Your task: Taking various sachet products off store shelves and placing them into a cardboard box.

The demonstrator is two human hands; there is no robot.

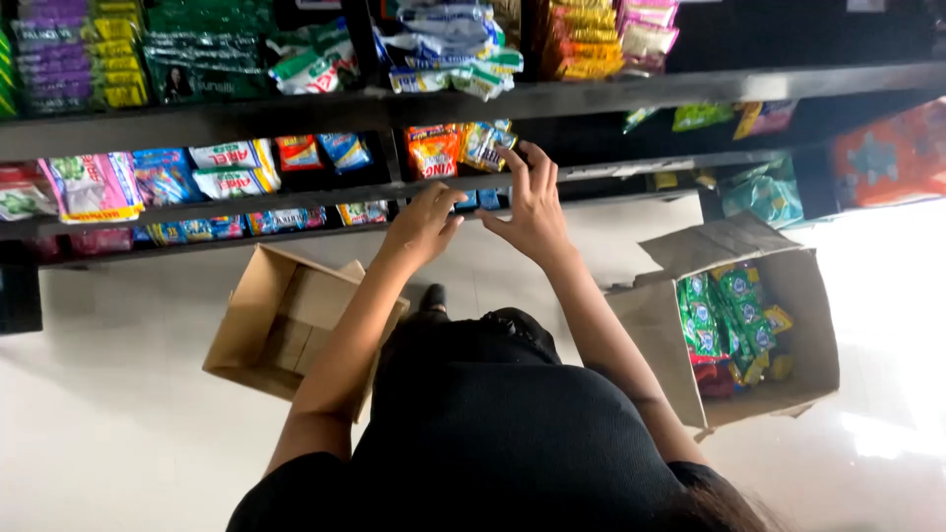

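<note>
Both hands reach to a dark shelf (pixel 296 197): the right hand (pixel 532 212) touches small packets (pixel 483 143), the left hand (pixel 422 227) beside it. Two cardboard boxes (pixel 281 325) sit on the floor.

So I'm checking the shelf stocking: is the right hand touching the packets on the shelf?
Touching. The head view shows the right hand with fingertips on the blue and yellow packets at the shelf edge.

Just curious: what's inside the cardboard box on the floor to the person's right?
The open cardboard box holds green sachets, with some yellow and red packets below. Whatever lies underneath them is covered.
</note>
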